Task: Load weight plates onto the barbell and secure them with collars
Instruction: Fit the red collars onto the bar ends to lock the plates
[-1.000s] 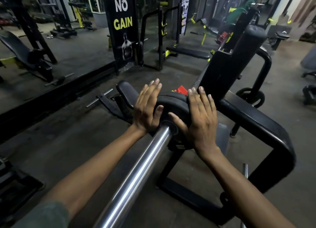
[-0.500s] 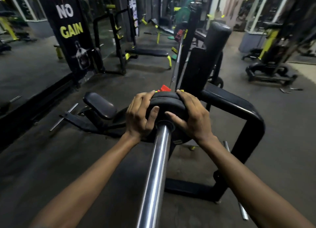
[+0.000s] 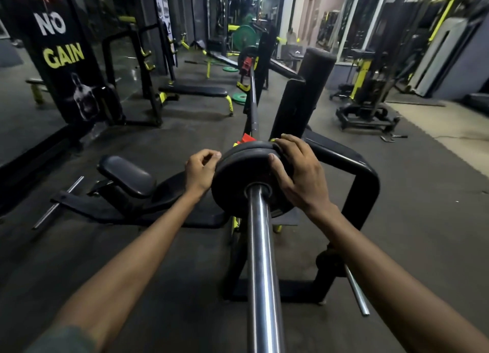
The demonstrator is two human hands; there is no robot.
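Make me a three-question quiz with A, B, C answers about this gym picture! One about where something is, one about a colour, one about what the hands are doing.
1. Where is the black weight plate?
A. On the floor
B. On the barbell sleeve
C. On the bench

2. What colour is the word GAIN on the banner?
A. Yellow
B. Blue
C. Pink

3. What is the right hand doing?
A. Hanging free
B. Holding a bottle
C. Gripping the plate's rim

Answers:
1 B, the chrome sleeve passes through the plate's hole.
2 A, the letters are yellow under a white NO.
3 C, its fingers curl over the plate's edge, while the left hand is at the other side.
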